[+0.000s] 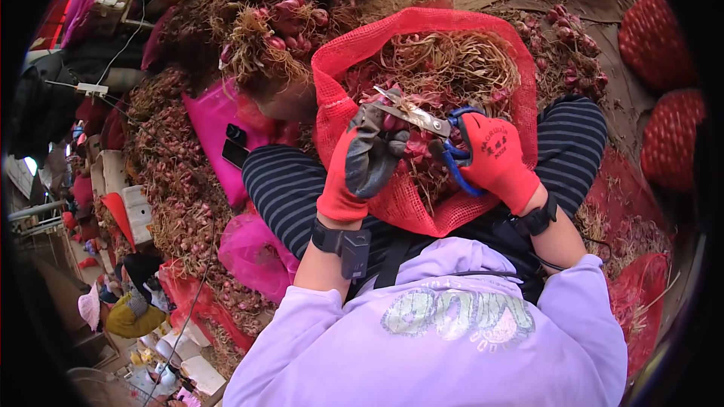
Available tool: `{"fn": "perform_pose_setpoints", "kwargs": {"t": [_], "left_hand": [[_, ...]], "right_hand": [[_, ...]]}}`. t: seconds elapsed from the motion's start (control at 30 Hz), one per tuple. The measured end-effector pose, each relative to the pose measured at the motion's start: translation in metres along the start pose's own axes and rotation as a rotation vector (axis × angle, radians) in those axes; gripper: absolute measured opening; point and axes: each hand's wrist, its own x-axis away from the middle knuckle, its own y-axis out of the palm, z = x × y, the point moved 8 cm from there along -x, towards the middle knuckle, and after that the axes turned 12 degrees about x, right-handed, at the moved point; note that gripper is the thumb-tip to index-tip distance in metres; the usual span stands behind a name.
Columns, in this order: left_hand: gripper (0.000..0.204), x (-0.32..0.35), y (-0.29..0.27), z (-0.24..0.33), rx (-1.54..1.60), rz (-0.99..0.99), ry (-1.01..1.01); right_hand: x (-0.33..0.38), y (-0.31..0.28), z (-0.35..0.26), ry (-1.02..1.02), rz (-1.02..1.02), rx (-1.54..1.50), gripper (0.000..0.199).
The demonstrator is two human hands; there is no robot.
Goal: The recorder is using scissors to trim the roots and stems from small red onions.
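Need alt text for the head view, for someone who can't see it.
A person's right hand in a red glove holds blue-handled scissors over a red mesh sack of shallots with dry roots on their lap, while the left hand, in a red and grey glove, grips a shallot bunch at the blades. Heaps of shallots lie around.

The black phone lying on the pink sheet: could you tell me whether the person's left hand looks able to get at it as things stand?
Probably yes, once freed. The black phone lies uncovered on the pink sheet beside the left knee, nothing over it. But the left hand is busy gripping a shallot by the scissors.
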Motion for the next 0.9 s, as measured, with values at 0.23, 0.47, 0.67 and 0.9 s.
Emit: {"fn": "perform_pose_setpoints", "kwargs": {"t": [0.23, 0.47, 0.67, 0.9], "left_hand": [[0.028, -0.001, -0.015, -0.001, 0.130, 0.118, -0.008], [0.030, -0.005, 0.003, 0.015, 0.195, -0.014, 0.108], [0.035, -0.004, 0.001, 0.019, 0.085, 0.005, 0.093], [0.033, 0.004, 0.002, 0.032, -0.352, 0.057, 0.152]], "right_hand": [[0.002, 0.008, 0.012, 0.044, 0.001, -0.067, 0.036], [0.006, -0.008, 0.012, 0.126, 0.014, -0.324, 0.040], [0.006, -0.016, 0.009, 0.051, 0.057, -0.150, 0.040], [0.012, -0.014, 0.016, -0.002, 0.035, -0.009, 0.028]]}}
